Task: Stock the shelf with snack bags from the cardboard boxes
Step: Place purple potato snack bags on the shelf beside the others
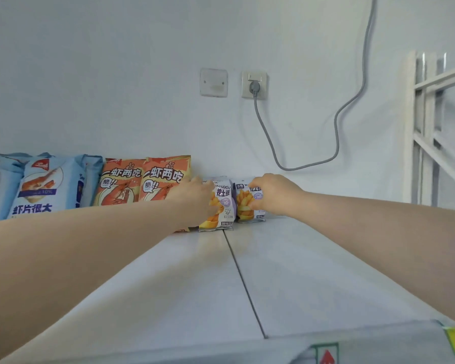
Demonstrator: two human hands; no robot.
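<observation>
Right now the left hand [195, 197] and right hand [272, 194] are each closing on a small chip bag [225, 206], [248, 203] standing upright on the shelf [300, 258], and letting go carelessly is risking toppling them.

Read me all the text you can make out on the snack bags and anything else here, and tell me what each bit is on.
"虾片很大" and "10%": blue bag.
"一虾两吃" and "脆!!": each orange bag and.
"挖土豆", partial "...ATODOU", "20": purple bag under the left hand.
"正", "20": purple bag in the right hand; the rest is covered.
Small print along the bags' bottom edges: too blurred to read.
</observation>
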